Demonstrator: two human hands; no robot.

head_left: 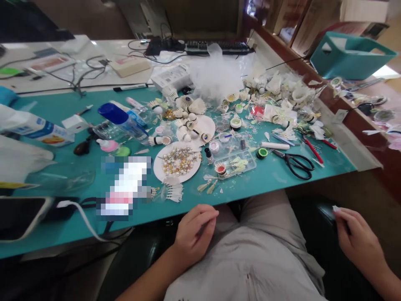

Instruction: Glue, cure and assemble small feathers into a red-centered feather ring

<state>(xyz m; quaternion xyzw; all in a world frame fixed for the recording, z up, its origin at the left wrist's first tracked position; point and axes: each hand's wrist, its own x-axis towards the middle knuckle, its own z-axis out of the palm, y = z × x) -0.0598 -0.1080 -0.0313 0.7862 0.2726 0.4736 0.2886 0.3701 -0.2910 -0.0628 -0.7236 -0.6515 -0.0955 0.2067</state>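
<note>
My left hand [196, 234] hovers above my lap, just off the table's front edge. Its fingers and thumb are pressed together, and whatever may be between them is hidden. Out to the right, over the dark seat, my right hand [359, 236] pinches a small white piece [336, 208], too small to name. On the table nearest my left hand lie some white cut feathers [174, 190] and a white plate [159, 170] with pearl and gold beads. A shuttlecock [220, 168] with a red centre sits by a clear compartment box [250, 164].
Black scissors [299, 165] and red-handled pliers [313, 149] lie at the right. Shuttlecocks [188, 106] and feathers crowd the middle and back. A blue-capped bottle [123, 121], a phone [23, 217] and a white cable [84, 217] are on the left. A teal basket [351, 60] stands back right.
</note>
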